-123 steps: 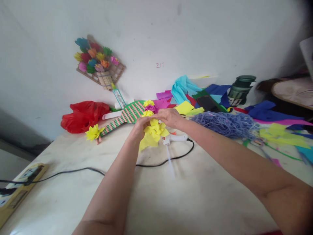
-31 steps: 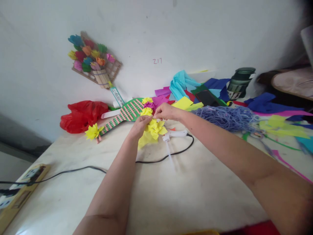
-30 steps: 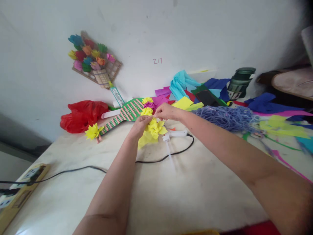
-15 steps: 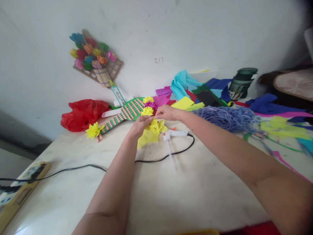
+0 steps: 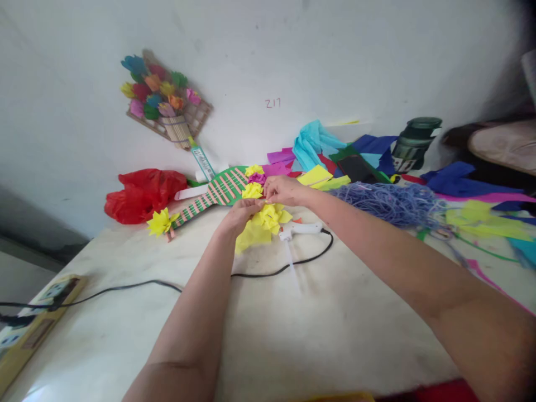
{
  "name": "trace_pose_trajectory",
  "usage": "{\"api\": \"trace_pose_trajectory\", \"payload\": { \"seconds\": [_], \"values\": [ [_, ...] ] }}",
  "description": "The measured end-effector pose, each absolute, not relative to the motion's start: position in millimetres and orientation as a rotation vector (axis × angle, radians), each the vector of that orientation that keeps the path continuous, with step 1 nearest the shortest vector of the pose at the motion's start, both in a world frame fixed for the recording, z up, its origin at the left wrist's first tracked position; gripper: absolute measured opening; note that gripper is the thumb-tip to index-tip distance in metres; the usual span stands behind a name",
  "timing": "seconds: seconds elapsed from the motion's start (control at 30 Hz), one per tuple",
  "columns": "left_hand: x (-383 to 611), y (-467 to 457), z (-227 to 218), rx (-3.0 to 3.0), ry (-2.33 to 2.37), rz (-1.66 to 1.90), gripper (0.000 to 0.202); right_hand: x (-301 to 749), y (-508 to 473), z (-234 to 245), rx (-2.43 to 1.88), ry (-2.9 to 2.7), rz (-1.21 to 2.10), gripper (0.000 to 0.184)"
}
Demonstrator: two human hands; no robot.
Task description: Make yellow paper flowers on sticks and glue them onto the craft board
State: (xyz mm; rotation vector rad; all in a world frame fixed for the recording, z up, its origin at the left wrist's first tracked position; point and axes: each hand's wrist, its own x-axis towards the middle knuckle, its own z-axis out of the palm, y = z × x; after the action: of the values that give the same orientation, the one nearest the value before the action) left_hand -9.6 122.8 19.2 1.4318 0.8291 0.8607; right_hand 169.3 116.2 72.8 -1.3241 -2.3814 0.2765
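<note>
A yellow crepe paper flower (image 5: 272,218) hangs petals-down between my hands, just above the table. My left hand (image 5: 244,214) pinches its base from the left. The fingertips of my right hand (image 5: 285,191) are pressed together at the same base; what exactly sits between them is too small to make out. Behind the hands lies a green guitar-shaped craft (image 5: 228,186) with pink strips, carrying yellow and magenta paper flowers on its body and a yellow flower at its neck end. Beneath the held flower is a sheet of yellow crepe paper (image 5: 252,239).
A white glue gun (image 5: 307,228) lies right of the flower, its black cord (image 5: 268,275) running left to a power strip (image 5: 39,321). A red plastic bag (image 5: 144,195), coloured paper (image 5: 315,142), a tangle of bluish string (image 5: 389,204) and a dark bottle (image 5: 416,144) stand along the wall.
The yellow flower has turned and shifted slightly right in my fingers, its petals spreading further toward the glue gun. My right fingers have curled a little at its base.
</note>
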Motion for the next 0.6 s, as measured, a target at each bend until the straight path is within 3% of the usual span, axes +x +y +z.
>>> {"api": "trace_pose_trajectory", "payload": {
  "seconds": [0.37, 0.6],
  "values": [
    [-10, 123, 22, 1.512, 0.881, 0.865, 0.040, 172, 113, 75, -1.323, -2.420, 0.239, 0.010],
    [-8, 119, 29, 1.507, 0.930, 0.943, 0.032, 182, 115, 76, -1.352, -2.440, 0.298, 0.020]
  ]
}}
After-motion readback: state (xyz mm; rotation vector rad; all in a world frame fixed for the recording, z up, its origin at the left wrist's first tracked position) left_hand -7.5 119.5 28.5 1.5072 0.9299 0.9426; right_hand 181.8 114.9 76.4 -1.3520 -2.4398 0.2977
